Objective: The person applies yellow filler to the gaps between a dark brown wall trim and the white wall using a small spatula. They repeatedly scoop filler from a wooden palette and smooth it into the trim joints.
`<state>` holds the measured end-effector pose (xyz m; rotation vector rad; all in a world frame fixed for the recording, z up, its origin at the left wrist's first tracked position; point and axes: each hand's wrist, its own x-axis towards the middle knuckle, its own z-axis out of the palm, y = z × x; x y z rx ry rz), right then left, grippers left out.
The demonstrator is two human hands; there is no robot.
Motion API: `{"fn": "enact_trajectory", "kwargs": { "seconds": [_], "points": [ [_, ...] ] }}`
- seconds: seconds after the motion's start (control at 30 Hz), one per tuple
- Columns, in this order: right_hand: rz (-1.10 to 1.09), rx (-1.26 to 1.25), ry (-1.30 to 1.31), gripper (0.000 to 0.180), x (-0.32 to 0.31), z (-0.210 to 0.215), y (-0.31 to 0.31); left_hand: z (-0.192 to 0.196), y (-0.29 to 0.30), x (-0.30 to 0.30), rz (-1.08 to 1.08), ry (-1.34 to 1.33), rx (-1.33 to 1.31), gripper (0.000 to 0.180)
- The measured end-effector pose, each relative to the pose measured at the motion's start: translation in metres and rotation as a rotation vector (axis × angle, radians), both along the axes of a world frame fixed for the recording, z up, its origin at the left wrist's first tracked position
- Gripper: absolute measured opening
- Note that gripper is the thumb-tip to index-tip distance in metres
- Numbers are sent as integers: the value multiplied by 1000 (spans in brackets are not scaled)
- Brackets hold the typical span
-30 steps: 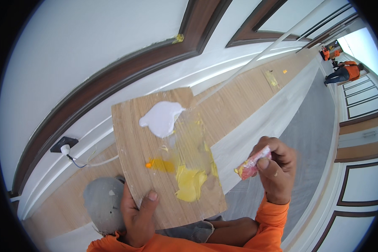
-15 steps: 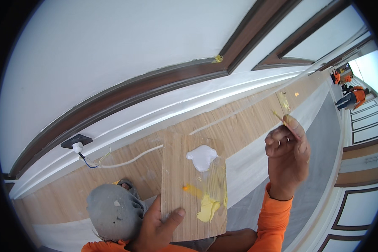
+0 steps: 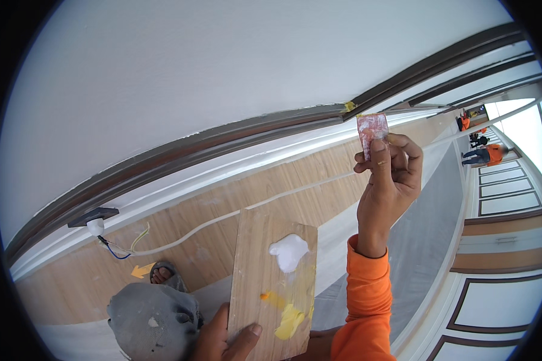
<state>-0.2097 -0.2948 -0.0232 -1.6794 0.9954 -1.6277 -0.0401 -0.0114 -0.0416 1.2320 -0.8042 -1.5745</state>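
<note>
The left hand [image 3: 226,337] grips the lower edge of a rectangular light-wood board [image 3: 271,283] used as a mixing palette, thumb pressed flat on its face and the fingers hidden underneath. On the board, nearest the thumb, sits a smear of pale yellow paste [image 3: 290,320]; just above it lies a small orange dab [image 3: 265,296], and nearer the board's upper edge rests a blob of white filler [image 3: 289,251], with thin yellowish streaks running between the white and the yellow. Left of the board, low down, a knee in grey, paint-flecked trousers [image 3: 153,319] pushes into view, and a foot in a grey sandal [image 3: 162,274] shows just beyond it on the wood-grain floor [image 3: 235,204].

To the right of the board, the right hand [image 3: 388,174], on an arm in an orange sleeve [image 3: 367,301], is raised well above the board. Its fingertips are pinched closed on a small flat scraper [image 3: 372,131], smeared pink and white, held upright with the blade pointing up.

Beyond the board, a white cable [image 3: 223,219] trails across the floor to a dark wall outlet plate [image 3: 93,216] with loose coloured wires hanging from it, up and left of the board. Behind that runs a dark brown wooden moulding [image 3: 223,141] against a white wall [image 3: 193,66]. Far off, up and right of the board, people in orange tops [image 3: 485,153] work along the corridor.
</note>
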Motion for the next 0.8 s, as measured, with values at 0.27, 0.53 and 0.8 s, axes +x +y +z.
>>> {"fn": "enact_trajectory", "kwargs": {
  "seconds": [0.27,0.53,0.8],
  "points": [
    [-126,-96,129,25,10,1,-10,4,0,8,24,51,7,41],
    [-90,-172,132,22,11,-9,-17,0,1,12,7,143,81,43],
    [-122,-157,176,26,17,-8,-16,3,2,19,60,81,-50,45]
  ]
}}
